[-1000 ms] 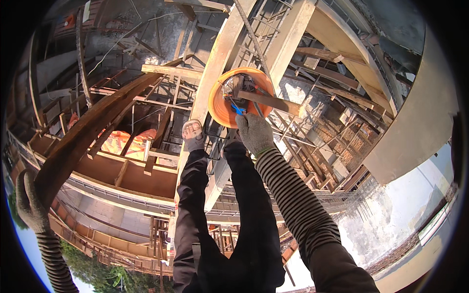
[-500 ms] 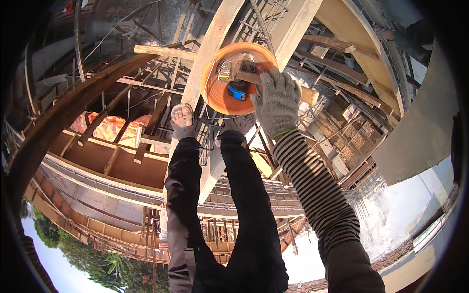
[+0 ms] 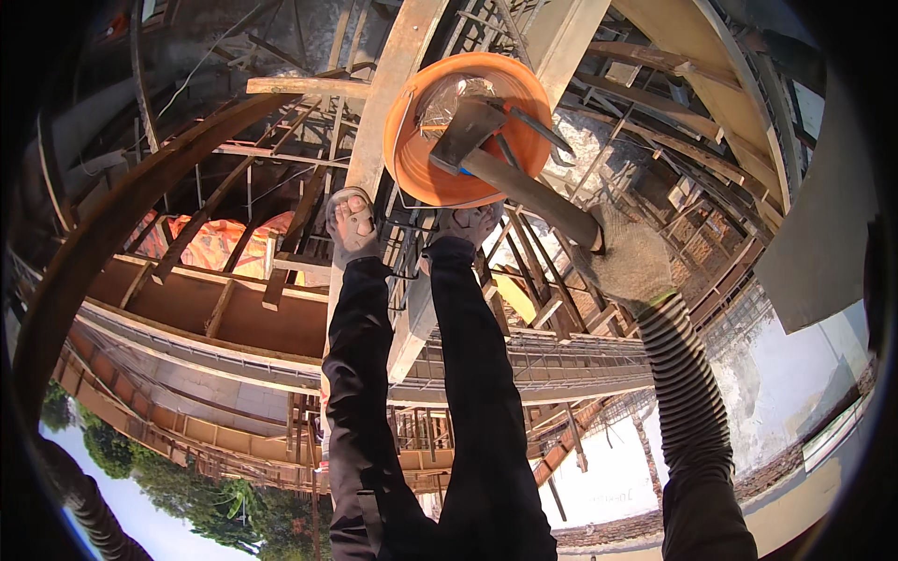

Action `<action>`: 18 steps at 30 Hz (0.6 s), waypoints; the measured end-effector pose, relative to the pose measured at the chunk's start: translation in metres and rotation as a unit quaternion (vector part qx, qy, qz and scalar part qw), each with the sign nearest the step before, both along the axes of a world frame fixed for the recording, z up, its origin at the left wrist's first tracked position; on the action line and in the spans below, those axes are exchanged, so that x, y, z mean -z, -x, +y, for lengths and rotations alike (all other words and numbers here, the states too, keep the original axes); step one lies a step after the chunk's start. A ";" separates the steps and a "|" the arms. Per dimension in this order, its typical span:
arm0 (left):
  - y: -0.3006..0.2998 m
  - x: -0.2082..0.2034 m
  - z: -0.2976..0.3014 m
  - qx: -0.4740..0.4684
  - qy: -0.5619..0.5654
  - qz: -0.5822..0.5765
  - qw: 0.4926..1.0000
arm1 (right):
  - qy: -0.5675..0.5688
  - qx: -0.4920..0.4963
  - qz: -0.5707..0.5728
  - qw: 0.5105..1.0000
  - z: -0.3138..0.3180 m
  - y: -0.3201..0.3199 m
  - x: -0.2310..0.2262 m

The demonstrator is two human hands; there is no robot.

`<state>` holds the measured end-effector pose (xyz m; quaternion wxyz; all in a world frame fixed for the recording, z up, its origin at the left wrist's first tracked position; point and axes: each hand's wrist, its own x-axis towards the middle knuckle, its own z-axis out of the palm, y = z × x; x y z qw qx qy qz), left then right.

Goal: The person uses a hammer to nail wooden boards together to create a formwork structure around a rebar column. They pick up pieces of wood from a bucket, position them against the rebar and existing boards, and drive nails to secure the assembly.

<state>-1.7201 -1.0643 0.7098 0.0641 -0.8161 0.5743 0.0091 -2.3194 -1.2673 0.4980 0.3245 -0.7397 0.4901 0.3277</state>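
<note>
My right hand (image 3: 631,257), in a grey knitted glove, is closed round the end of a hatchet's wooden handle. The hatchet (image 3: 528,194) slants up and left, its broad dark head over the mouth of an orange bucket (image 3: 419,178). Inside the bucket lie a clear plastic bag (image 3: 451,98) and something blue, mostly hidden behind the hatchet. A dark metal tool with a narrow end (image 3: 544,131) pokes out over the bucket's right rim. Only the striped left sleeve (image 3: 89,510) shows at the lower left edge; my left hand is out of sight.
My feet (image 3: 354,222) rest on narrow wooden boards (image 3: 391,103) beside steel rebar, high over a building site. Open gaps between timbers drop away on both sides. Formwork (image 3: 206,309) runs along the left, and a grey panel (image 3: 818,234) stands at the right.
My right hand has moved right and toward me, away from the bucket. The hatchet has come with it, its head now raised across the bucket and covering most of the blue tape measure.
</note>
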 end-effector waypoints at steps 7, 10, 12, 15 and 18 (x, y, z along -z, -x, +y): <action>0.273 0.257 -0.071 -0.101 -0.101 0.551 0.822 | -0.070 0.392 -0.067 0.915 0.151 0.019 -0.048; 0.322 0.370 -0.101 -0.080 -0.055 0.540 0.836 | -0.075 0.500 -0.021 0.862 0.198 0.015 -0.059; 0.340 0.424 -0.128 -0.053 -0.041 0.487 0.871 | -0.064 0.538 -0.005 0.841 0.222 0.016 -0.058; 0.372 0.447 -0.158 -0.081 -0.077 0.362 0.925 | -0.060 0.603 0.000 0.795 0.244 0.016 -0.055; 0.378 0.488 -0.161 -0.084 -0.015 0.306 0.948 | -0.080 0.693 -0.014 0.716 0.256 0.010 -0.050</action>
